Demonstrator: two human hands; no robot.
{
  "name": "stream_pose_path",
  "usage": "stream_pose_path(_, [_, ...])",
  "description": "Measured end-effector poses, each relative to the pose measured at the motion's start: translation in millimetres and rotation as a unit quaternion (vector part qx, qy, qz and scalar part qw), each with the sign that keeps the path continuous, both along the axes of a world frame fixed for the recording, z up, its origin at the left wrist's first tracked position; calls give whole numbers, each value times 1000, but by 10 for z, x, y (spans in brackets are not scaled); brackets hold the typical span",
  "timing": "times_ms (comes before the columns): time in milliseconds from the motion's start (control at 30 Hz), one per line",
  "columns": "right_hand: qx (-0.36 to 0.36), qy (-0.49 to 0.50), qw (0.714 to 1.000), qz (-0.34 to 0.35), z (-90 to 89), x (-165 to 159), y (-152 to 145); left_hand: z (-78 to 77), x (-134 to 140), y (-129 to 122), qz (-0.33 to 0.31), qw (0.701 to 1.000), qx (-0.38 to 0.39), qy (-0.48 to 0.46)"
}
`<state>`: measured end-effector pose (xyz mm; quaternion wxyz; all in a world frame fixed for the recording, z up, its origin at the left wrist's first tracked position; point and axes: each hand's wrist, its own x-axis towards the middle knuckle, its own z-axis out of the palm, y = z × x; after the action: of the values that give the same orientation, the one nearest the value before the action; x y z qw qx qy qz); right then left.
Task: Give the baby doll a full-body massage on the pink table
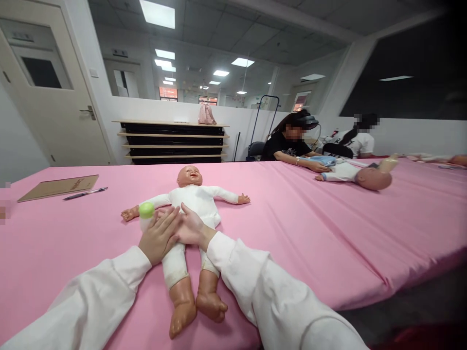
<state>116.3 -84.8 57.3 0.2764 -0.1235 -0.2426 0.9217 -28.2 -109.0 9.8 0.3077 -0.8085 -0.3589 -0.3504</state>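
Observation:
A baby doll (199, 201) with a white cloth body lies on its back, its head away from me and its bare feet toward me. Above its lower belly my two hands meet, palm against palm. The fingers of my left hand (160, 238) are stretched out over the other palm. My right hand (191, 226) lies turned palm up, its thumb pointing up and its fingers partly hidden behind the left. Nothing shows between them. Just beyond my left hand stands a small bottle (146, 216) with a light green cap, beside the doll's arm; its lower part is hidden.
A pink cloth (284, 233) covers the table. At left lie a brown notebook (60, 187) and a pen (85, 193). To the right, a person in black (288, 146) handles another doll (372, 177), with a bottle (388, 164) near its head. Another person (361, 141) sits farther back.

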Motion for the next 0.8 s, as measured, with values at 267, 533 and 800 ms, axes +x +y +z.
stream_pose_path(267, [36, 56, 997, -34, -43, 4, 34, 17, 37, 11, -69, 993, -20, 91])
stream_pose_path(533, [11, 55, 998, -3, -77, -40, 62, -22, 22, 28, -63, 998, 13, 25])
stream_pose_path(800, [41, 52, 998, -14, -149, -40, 103, -67, -9, 38, -89, 995, 20, 35])
